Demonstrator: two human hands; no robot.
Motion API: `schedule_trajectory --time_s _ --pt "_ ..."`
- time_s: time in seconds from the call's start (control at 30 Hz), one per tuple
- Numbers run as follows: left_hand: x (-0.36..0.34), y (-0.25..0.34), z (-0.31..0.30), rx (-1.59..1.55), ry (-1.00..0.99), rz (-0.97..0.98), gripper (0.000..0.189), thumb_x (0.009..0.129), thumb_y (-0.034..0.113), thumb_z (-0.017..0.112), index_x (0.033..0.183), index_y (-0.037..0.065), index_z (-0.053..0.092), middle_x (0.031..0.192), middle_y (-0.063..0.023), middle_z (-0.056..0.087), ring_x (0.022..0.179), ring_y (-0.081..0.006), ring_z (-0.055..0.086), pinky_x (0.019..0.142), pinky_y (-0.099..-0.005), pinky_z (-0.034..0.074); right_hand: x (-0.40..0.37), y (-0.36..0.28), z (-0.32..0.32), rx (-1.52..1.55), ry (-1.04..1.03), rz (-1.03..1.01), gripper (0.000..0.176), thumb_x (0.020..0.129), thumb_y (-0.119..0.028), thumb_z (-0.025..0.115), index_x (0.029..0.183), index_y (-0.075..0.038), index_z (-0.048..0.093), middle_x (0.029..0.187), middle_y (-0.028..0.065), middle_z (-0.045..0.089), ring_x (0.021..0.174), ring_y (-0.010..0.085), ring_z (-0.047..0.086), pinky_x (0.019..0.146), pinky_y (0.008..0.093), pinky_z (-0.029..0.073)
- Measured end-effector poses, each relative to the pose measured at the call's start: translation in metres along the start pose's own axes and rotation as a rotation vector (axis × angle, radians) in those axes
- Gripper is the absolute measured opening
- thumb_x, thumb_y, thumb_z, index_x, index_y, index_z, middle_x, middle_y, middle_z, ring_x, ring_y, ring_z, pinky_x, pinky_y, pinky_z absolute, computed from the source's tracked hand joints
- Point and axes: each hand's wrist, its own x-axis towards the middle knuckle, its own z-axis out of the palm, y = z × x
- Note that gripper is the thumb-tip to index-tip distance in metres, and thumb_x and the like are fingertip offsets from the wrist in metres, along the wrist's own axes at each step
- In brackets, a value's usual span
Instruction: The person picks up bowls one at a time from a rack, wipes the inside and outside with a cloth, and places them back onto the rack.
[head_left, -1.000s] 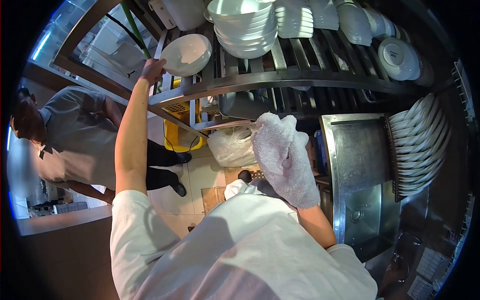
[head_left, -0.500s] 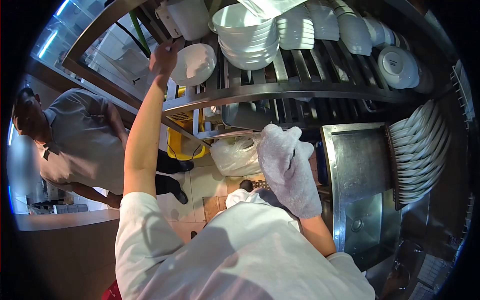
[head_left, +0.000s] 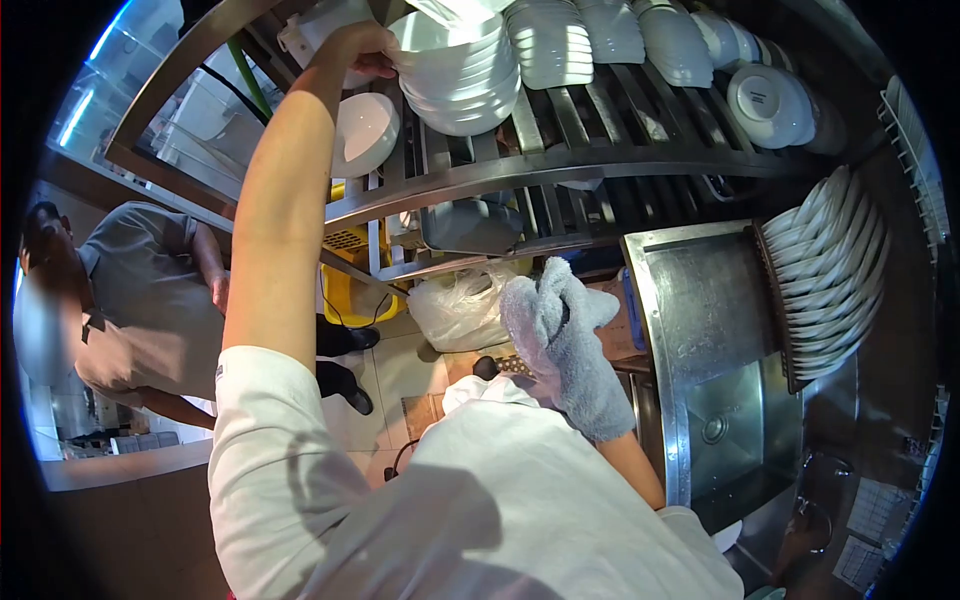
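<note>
My left hand (head_left: 366,50) reaches up to the metal shelf, its fingers curled at the left rim of a tall stack of white bowls (head_left: 462,85). Just below that hand, a single white bowl (head_left: 365,134) sits on the shelf slats. A grey fluffy cloth (head_left: 575,350) wraps my right hand, which is held low in front of my body. The fingers inside the cloth are hidden.
More stacked white dishes (head_left: 548,42) line the shelf (head_left: 560,165). A sink (head_left: 722,425) and a rack of plates (head_left: 825,280) are on the right. At the left stands another person (head_left: 150,300). A plastic bag (head_left: 460,308) lies below the shelf.
My left hand has moved up and right, from beside the single bowl to the bowl stack. The cloth-covered right hand has turned slightly. The other person's hand has shifted.
</note>
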Motion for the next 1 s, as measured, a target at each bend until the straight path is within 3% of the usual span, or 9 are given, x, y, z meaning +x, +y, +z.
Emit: schedule_trajectory --time_s 0.1,0.27,0.4,0.43,0.47,0.67,0.8,0.87,1.0 --pt "-0.008 0.008 -0.018 -0.081 -0.051 -0.070 0.028 0.083 0.016 0.063 0.109 0.009 0.062 0.095 -0.0090 0.068 0.084 -0.0194 0.069 0.066 -0.0317 0.056 -0.004 0.003 0.000 -0.238 -0.113 -0.040 0.051 0.093 -0.017 0.053 0.139 -0.003 0.038 0.133 0.0148 0.046 0.121 0.0304 0.047 0.103 0.0438 0.039" --pt "-0.051 -0.007 -0.027 -0.196 0.219 0.318 0.040 0.082 0.019 0.063 0.120 0.008 0.056 0.104 -0.0128 0.066 0.091 -0.0264 0.066 0.071 -0.0383 0.056 0.005 0.006 -0.007 -1.344 -0.615 -0.338 0.057 0.093 -0.019 0.053 0.143 -0.002 0.033 0.139 0.0158 0.042 0.125 0.0342 0.044 0.107 0.0483 0.037" --pt "-0.115 -0.030 0.001 -0.314 0.466 0.548 0.050 0.082 0.020 0.064 0.128 0.007 0.051 0.111 -0.0158 0.064 0.097 -0.0321 0.065 0.075 -0.0435 0.056 0.020 -0.011 -0.024 -1.615 -0.784 -0.349 0.060 0.093 -0.030 0.045 0.141 0.007 0.035 0.135 0.0261 0.044 0.125 0.0439 0.042 0.104 0.0568 0.035" --pt "-0.132 -0.037 0.016 -0.359 0.513 0.583 0.053 0.082 0.021 0.064 0.130 0.007 0.050 0.113 -0.0166 0.063 0.099 -0.0335 0.064 0.076 -0.0448 0.056 0.022 -0.011 -0.026 -1.694 -0.607 -0.297 0.058 0.092 -0.025 0.046 0.139 0.007 0.037 0.133 0.0248 0.046 0.121 0.0423 0.045 0.102 0.0542 0.038" --pt "-0.152 -0.041 0.037 -0.526 0.507 0.523 0.044 0.083 0.005 0.056 0.127 0.004 0.050 0.112 -0.0139 0.063 0.099 -0.0247 0.065 0.078 -0.0357 0.056 0.019 -0.005 -0.029 -1.600 -0.552 -0.229 0.057 0.092 -0.024 0.047 0.139 0.007 0.037 0.133 0.0244 0.046 0.121 0.0419 0.045 0.103 0.0541 0.038" --pt "-0.229 -0.080 0.179 -1.023 0.348 0.384 0.061 0.076 -0.005 0.045 0.136 0.001 0.039 0.123 -0.0140 0.056 0.116 -0.0240 0.055 0.101 -0.0365 0.043 0.018 0.055 -0.016 -0.364 0.003 0.179 0.054 0.091 -0.024 0.049 0.137 0.003 0.040 0.132 0.0218 0.047 0.121 0.0391 0.046 0.103 0.0537 0.037" --pt "-0.239 -0.090 0.279 -1.066 0.176 0.257 0.045 0.092 0.013 0.052 0.134 0.001 0.041 0.119 -0.0142 0.057 0.111 -0.0229 0.054 0.096 -0.0353 0.043 0.044 0.063 0.031 -0.278 0.106 0.111 0.051 0.091 -0.023 0.050 0.136 0.000 0.043 0.132 0.0201 0.048 0.121 0.0372 0.047 0.104 0.0534 0.037" --pt "-0.256 -0.075 0.283 -0.560 0.323 0.302 0.039 0.099 0.028 0.047 0.128 0.003 0.042 0.112 -0.0202 0.059 0.101 -0.0278 0.058 0.091 -0.0380 0.043 0.049 0.061 0.057 -0.339 0.077 0.064 0.050 0.090 -0.023 0.051 0.135 -0.001 0.044 0.132 0.0192 0.048 0.121 0.0363 0.047 0.104 0.0532 0.037" --pt "-0.239 -0.107 0.282 -0.496 0.316 0.328 0.041 0.102 0.031 0.040 0.133 0.005 0.041 0.114 -0.0222 0.060 0.107 -0.0353 0.059 0.092 -0.0412 0.044 0.041 0.053 0.061 -0.432 -0.105 -0.109 0.048 0.090 -0.022 0.053 0.133 -0.003 0.046 0.132 0.0175 0.049 0.121 0.0344 0.048 0.104 0.0529 0.036"
